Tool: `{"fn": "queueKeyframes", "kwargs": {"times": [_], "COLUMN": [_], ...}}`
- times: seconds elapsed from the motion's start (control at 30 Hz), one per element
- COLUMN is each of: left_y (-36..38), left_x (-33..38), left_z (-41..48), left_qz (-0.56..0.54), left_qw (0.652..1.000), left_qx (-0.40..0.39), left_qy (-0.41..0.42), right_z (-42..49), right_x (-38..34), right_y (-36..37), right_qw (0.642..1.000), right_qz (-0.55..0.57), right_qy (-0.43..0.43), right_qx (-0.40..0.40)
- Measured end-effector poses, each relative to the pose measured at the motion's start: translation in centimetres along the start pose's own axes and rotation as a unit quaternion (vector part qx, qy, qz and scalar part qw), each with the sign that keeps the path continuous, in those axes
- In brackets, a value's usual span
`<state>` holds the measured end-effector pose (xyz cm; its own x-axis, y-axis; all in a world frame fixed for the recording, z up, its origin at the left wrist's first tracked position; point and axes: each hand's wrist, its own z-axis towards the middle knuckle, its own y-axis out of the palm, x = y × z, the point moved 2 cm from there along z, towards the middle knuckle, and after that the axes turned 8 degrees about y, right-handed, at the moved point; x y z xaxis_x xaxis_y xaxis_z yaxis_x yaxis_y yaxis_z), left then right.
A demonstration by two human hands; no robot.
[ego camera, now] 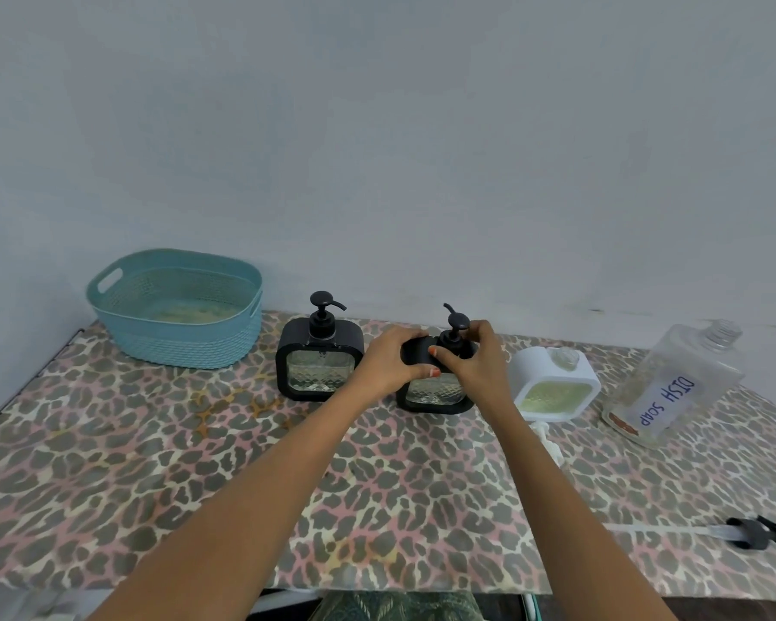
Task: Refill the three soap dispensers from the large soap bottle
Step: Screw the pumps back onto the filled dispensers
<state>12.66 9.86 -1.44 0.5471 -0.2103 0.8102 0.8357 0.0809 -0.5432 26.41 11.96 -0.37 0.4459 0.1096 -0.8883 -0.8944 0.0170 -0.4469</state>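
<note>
The left hand grips the upper left corner of the middle black dispenser, with the fingers curled over its top edge. The right hand closes its fingers around the base of the pump, which sits on the neck of this same dispenser. Both hands meet over the top of it, and the thumbs lie at the front. The dispenser stands upright on the table, which has a cloth with a leopard pattern.

Just beside it on the left stands a second black dispenser, upright, with its pump in place. On the right stands the white dispenser, with an open neck and no pump, and greenish soap shows in its window. A white pump lies on the cloth in front of it, partly hidden by the right forearm.

Further to the right is the large soap bottle, clear, without cap, its label "DISH SOAP" reading upside down. It looks tilted, and I cannot tell if it stands or lies. A black pump with a long tube lies near the right front edge. A teal basket stands at the far left, near the wall.
</note>
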Motion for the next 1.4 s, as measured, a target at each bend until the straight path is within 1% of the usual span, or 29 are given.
{"fn": "queueKeyframes", "kwargs": {"times": [0.07,0.13,0.2,0.27,0.33,0.37,0.43,0.63,0.73,0.8,0.93,1.0,1.1,1.3,1.4], "left_y": [0.0,0.0,0.0,0.0,0.0,0.0,0.0,0.0,0.0,0.0,0.0,0.1,0.1,0.1,0.1], "left_x": [0.1,0.1,0.0,0.0,0.0,0.0,0.0,0.0,-0.1,-0.1,-0.3,-0.3,-0.2,-0.2,-0.4], "left_z": [0.0,0.0,0.0,0.0,0.0,0.0,0.0,-0.1,-0.1,0.0,0.0,0.0,0.0,0.0,0.1], "left_qz": [0.003,0.004,0.005,0.003,0.000,-0.001,-0.004,0.000,-0.002,-0.005,-0.006,-0.001,-0.003,-0.009,-0.011], "left_qw": [1.000,1.000,1.000,1.000,1.000,1.000,1.000,1.000,1.000,1.000,1.000,1.000,1.000,1.000,1.000], "left_qx": [-0.002,-0.004,-0.004,-0.003,-0.004,-0.006,-0.008,-0.004,-0.002,-0.005,0.000,-0.003,-0.004,-0.001,0.001], "left_qy": [0.003,0.004,0.005,0.005,0.006,0.005,0.002,0.001,0.003,0.004,0.005,0.003,0.004,0.005,0.006], "right_z": [0.2,0.2,-0.1,-0.4,-0.6,-0.5,-0.3,0.3,0.2,0.0,-0.5,-0.4,-0.2,0.4,0.3], "right_x": [0.1,0.0,0.0,-0.2,-0.2,-0.2,-0.1,-0.1,-0.2,-0.1,0.0,0.2,0.4,0.3,0.1], "right_y": [0.6,0.6,0.3,-0.5,-1.1,-1.4,-1.5,0.4,0.8,0.5,-1.0,-1.5,-1.3,0.5,0.6], "right_qw": [1.000,0.999,1.000,0.997,0.993,0.992,0.994,0.999,1.000,1.000,0.993,0.992,0.995,0.999,0.998], "right_qz": [-0.022,-0.031,-0.002,0.031,0.034,0.030,0.027,0.025,0.005,0.011,0.031,0.016,0.011,-0.039,-0.058], "right_qy": [0.000,-0.002,0.000,-0.001,-0.003,-0.002,0.004,0.033,0.024,0.012,0.014,0.005,-0.005,0.002,-0.012], "right_qx": [0.021,0.024,-0.011,-0.064,-0.110,-0.119,-0.104,-0.003,0.015,-0.013,-0.110,-0.122,-0.103,0.019,0.021]}}
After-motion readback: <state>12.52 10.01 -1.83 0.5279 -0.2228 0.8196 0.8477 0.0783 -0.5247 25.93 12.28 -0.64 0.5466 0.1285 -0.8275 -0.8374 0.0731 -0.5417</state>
